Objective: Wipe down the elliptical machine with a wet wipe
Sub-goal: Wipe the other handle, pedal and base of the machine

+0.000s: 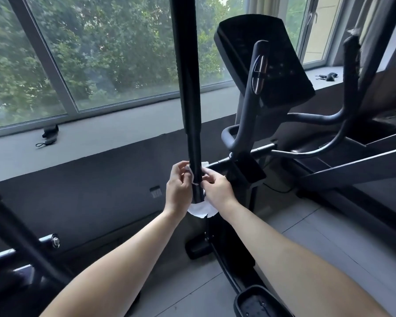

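Both hands pinch a white wet wipe point(200, 209) around the black handlebar pole point(188, 88). The left hand point(180, 187) grips one side. The right hand point(216, 187) grips the other.

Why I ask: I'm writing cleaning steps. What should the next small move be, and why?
Probably slide the wipe a short way up the pole with both hands on it. The wipe is wrapped round the pole low down, the left hand and right hand pinch it from either side, and a long stretch of pole lies above them.
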The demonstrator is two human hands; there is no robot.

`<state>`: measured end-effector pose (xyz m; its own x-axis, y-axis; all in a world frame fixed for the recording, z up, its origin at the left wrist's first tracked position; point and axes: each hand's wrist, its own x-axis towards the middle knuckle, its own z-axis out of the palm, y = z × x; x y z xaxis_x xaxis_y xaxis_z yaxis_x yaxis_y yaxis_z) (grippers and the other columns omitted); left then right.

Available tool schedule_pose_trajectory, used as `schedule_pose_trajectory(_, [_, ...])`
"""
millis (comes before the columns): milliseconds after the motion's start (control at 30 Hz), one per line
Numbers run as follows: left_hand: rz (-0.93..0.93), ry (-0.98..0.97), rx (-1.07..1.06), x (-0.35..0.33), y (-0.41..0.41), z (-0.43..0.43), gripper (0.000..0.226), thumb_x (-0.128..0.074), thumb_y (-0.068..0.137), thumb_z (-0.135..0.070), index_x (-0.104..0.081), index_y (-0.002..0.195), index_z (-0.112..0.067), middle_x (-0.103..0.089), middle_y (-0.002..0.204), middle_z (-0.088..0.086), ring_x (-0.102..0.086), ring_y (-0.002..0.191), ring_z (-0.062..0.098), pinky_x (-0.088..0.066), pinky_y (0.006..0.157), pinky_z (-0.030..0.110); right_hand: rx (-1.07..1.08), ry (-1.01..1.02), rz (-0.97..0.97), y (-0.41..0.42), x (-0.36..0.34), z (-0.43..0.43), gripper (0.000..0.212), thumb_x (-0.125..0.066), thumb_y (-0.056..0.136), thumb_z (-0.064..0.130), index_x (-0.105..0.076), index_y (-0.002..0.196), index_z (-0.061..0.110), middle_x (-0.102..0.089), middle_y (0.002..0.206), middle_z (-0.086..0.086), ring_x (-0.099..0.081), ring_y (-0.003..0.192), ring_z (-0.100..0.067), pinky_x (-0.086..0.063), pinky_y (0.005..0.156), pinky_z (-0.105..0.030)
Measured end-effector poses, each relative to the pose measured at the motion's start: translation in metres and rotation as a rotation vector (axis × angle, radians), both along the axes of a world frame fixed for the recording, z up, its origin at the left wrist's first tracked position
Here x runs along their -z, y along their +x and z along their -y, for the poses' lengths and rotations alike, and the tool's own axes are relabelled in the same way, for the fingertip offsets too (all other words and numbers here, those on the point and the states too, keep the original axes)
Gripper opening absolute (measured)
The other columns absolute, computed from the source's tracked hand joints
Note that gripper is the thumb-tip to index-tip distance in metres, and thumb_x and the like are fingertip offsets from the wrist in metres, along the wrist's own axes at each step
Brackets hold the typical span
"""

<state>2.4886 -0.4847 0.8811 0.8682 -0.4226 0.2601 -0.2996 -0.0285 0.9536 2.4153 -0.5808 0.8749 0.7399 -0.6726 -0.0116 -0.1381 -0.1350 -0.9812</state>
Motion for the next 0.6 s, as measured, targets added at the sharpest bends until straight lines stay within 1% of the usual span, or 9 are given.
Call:
schedule_pose_trajectory(67, [-0.037, 0.037, 0.015, 0.008, -0.004, 0.000, 0.024, -0.043, 0.105, -0.017, -0.057, 0.116, -0.033, -0.070, 0.101, -0.015, -0.063, 0.087, -0.009, -0.045, 0.075, 0.009, 0.015, 0.032, -0.025, 0.000, 0.004, 0.000, 0.055, -0.051, 0.090, 0.012, -0.059, 0.137, 0.039, -0.073, 0.103, 0.012, -0.069, 0.099, -0.010, -0.055, 0.094, -0.029])
schedule_pose_trajectory(133, [-0.078, 0.078, 0.034, 0.020, -0.007, 0.001, 0.025, -0.039, 0.105, -0.015, -0.058, 0.115, -0.028, -0.071, 0.100, -0.012, -0.064, 0.085, -0.006, -0.045, 0.072, 0.011, -0.002, 0.050, -0.044, 0.000, 0.010, 0.000, 0.056, -0.051, 0.089, 0.010, -0.057, 0.138, 0.037, -0.073, 0.107, 0.011, -0.068, 0.103, -0.009, -0.054, 0.097, -0.030])
schedule_pose_trajectory(200, [-0.104, 0.143, 0.035, 0.032, -0.009, 0.001, 0.026, -0.037, 0.104, -0.013, -0.058, 0.111, -0.026, -0.072, 0.096, -0.009, -0.065, 0.081, 0.001, -0.043, 0.064, 0.008, -0.022, 0.054, -0.072, 0.002, 0.016, 0.000, 0.054, -0.051, 0.089, 0.009, -0.061, 0.135, 0.036, -0.074, 0.107, 0.009, -0.069, 0.105, -0.010, -0.054, 0.098, -0.032])
schedule_pose_trajectory(267, [-0.120, 0.198, 0.028, 0.038, -0.007, 0.001, 0.027, -0.035, 0.103, -0.013, -0.059, 0.108, -0.025, -0.072, 0.092, -0.008, -0.064, 0.079, 0.005, -0.042, 0.060, 0.009, -0.046, 0.042, -0.118, 0.004, 0.023, 0.002, 0.045, -0.051, 0.089, 0.013, -0.067, 0.123, 0.037, -0.075, 0.103, 0.009, -0.069, 0.103, -0.011, -0.055, 0.098, -0.035])
schedule_pose_trajectory(367, [-0.117, 0.222, 0.060, 0.038, -0.001, 0.000, 0.029, -0.037, 0.104, -0.015, -0.062, 0.106, -0.030, -0.075, 0.091, -0.010, -0.067, 0.081, 0.003, -0.046, 0.067, 0.013, -0.069, 0.047, -0.146, 0.006, 0.031, 0.007, 0.031, -0.055, 0.090, 0.021, -0.070, 0.108, 0.041, -0.076, 0.094, 0.010, -0.071, 0.095, -0.010, -0.058, 0.093, -0.035])
schedule_pose_trajectory(433, [-0.094, 0.175, 0.066, 0.036, 0.000, -0.002, 0.028, -0.042, 0.105, -0.019, -0.064, 0.112, -0.035, -0.075, 0.092, -0.015, -0.069, 0.088, 0.000, -0.051, 0.074, 0.015, -0.066, 0.055, -0.138, 0.006, 0.032, 0.010, 0.026, -0.057, 0.090, 0.021, -0.070, 0.101, 0.040, -0.075, 0.093, 0.010, -0.071, 0.096, -0.010, -0.057, 0.091, -0.030])
schedule_pose_trajectory(467, [-0.079, 0.139, 0.052, 0.037, -0.001, -0.003, 0.028, -0.045, 0.105, -0.019, -0.066, 0.116, -0.035, -0.075, 0.092, -0.018, -0.069, 0.088, 0.000, -0.052, 0.076, 0.016, -0.070, 0.058, -0.140, 0.006, 0.033, 0.012, 0.026, -0.057, 0.089, 0.019, -0.068, 0.099, 0.040, -0.074, 0.094, 0.009, -0.070, 0.097, -0.010, -0.055, 0.090, -0.028])
schedule_pose_trajectory(533, [-0.046, 0.082, 0.007, 0.040, -0.004, -0.001, 0.032, -0.048, 0.103, -0.011, -0.069, 0.119, -0.030, -0.074, 0.087, -0.018, -0.068, 0.082, 0.000, -0.050, 0.073, 0.014, -0.088, 0.069, -0.144, 0.007, 0.034, 0.016, 0.029, -0.058, 0.089, 0.015, -0.061, 0.102, 0.041, -0.072, 0.095, 0.007, -0.068, 0.098, -0.010, -0.053, 0.088, -0.024])
schedule_pose_trajectory(600, [-0.035, 0.068, -0.007, 0.046, -0.008, 0.003, 0.037, -0.047, 0.099, -0.003, -0.072, 0.115, -0.026, -0.075, 0.088, -0.011, -0.068, 0.082, 0.006, -0.050, 0.073, 0.015, -0.101, 0.077, -0.164, 0.008, 0.039, 0.020, 0.029, -0.057, 0.088, 0.016, -0.063, 0.109, 0.034, -0.072, 0.096, 0.003, -0.068, 0.096, -0.011, -0.054, 0.088, -0.027])
